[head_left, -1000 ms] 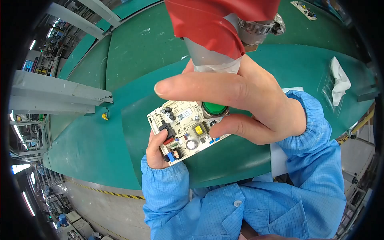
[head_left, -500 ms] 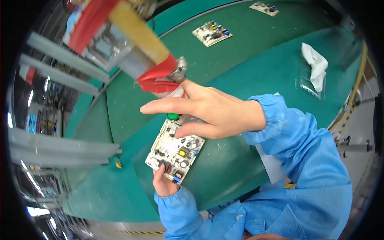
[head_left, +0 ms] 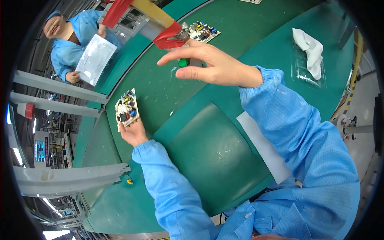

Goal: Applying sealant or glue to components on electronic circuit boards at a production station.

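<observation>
white cloth | clear tray | far circuit board | co-worker
</observation>
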Demonstrator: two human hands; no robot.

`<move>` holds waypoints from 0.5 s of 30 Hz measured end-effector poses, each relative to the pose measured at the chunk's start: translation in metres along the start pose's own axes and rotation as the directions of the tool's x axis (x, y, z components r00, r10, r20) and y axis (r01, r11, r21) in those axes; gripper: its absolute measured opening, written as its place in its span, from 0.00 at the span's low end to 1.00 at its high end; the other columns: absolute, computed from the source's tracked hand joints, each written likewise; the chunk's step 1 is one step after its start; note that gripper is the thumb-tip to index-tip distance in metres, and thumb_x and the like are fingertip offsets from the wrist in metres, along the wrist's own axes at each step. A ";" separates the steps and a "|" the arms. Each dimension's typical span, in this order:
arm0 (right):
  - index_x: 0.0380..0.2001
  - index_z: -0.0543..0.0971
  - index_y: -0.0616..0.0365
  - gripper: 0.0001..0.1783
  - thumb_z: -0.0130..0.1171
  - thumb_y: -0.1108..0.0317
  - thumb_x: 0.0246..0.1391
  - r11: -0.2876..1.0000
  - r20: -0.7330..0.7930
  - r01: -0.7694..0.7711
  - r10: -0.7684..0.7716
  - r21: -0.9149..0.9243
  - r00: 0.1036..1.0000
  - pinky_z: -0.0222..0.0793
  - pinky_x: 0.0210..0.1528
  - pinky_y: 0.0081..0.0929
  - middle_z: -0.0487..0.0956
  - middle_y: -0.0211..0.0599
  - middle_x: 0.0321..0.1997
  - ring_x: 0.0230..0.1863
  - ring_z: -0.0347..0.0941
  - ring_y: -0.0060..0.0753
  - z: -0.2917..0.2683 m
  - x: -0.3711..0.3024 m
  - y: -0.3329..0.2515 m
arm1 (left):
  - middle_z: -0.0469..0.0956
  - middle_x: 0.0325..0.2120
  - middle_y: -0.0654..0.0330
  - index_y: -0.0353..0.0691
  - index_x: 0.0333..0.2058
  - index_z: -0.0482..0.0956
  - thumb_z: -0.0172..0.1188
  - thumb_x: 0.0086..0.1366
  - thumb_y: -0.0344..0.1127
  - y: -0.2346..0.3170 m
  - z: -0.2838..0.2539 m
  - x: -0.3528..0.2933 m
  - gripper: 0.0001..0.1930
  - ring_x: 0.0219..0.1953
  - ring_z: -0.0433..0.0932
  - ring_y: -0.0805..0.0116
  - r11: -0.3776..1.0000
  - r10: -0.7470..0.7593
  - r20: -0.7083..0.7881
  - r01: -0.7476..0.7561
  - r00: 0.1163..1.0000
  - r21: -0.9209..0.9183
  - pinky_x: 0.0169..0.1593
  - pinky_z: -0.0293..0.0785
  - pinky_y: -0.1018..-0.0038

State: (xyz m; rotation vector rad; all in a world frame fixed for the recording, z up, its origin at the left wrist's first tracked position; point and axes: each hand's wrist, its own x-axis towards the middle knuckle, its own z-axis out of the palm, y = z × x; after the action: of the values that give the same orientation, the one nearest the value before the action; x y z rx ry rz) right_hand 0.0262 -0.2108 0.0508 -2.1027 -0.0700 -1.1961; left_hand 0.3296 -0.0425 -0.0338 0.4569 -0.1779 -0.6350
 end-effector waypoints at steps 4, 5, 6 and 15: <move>0.47 0.75 0.50 0.19 0.55 0.59 0.52 0.987 0.080 -0.153 0.149 0.049 0.986 0.61 0.51 0.30 0.68 0.37 0.51 0.47 0.64 0.36 -0.006 -0.003 -0.008 | 0.47 0.62 0.48 0.32 0.59 0.49 0.38 0.67 0.40 -0.063 -0.010 0.006 0.26 0.62 0.52 0.50 0.929 -0.048 -0.236 0.130 0.971 0.346 0.63 0.51 0.56; 0.47 0.75 0.50 0.19 0.56 0.59 0.52 0.995 0.056 -0.100 0.099 0.016 0.993 0.62 0.50 0.30 0.69 0.38 0.51 0.47 0.65 0.36 -0.005 -0.004 -0.006 | 0.47 0.62 0.48 0.32 0.59 0.49 0.38 0.67 0.40 -0.065 -0.015 0.009 0.26 0.62 0.52 0.50 0.927 -0.061 -0.236 0.143 0.970 0.346 0.63 0.51 0.56; 0.48 0.75 0.50 0.20 0.57 0.59 0.51 0.999 0.034 -0.046 0.047 -0.021 0.998 0.63 0.50 0.30 0.70 0.39 0.50 0.47 0.65 0.37 -0.005 -0.004 -0.006 | 0.48 0.61 0.47 0.31 0.59 0.50 0.39 0.67 0.40 -0.064 -0.019 0.011 0.25 0.62 0.53 0.50 0.933 -0.114 -0.222 0.181 0.968 0.312 0.63 0.52 0.56; 0.51 0.71 0.52 0.25 0.60 0.62 0.48 0.994 0.168 -0.011 0.029 -0.105 0.985 0.60 0.51 0.31 0.67 0.46 0.50 0.49 0.62 0.43 -0.025 -0.024 -0.038 | 0.60 0.54 0.44 0.25 0.54 0.55 0.40 0.66 0.34 -0.060 -0.017 0.008 0.22 0.58 0.61 0.50 0.901 -0.340 -0.192 0.378 0.920 0.213 0.60 0.61 0.58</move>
State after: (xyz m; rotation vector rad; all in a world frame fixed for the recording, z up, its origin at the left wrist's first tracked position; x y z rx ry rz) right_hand -0.0198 -0.1902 0.0618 -2.2882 -0.0654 -1.0262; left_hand 0.3095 -0.0842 -0.0759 0.7876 -0.0256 -0.9441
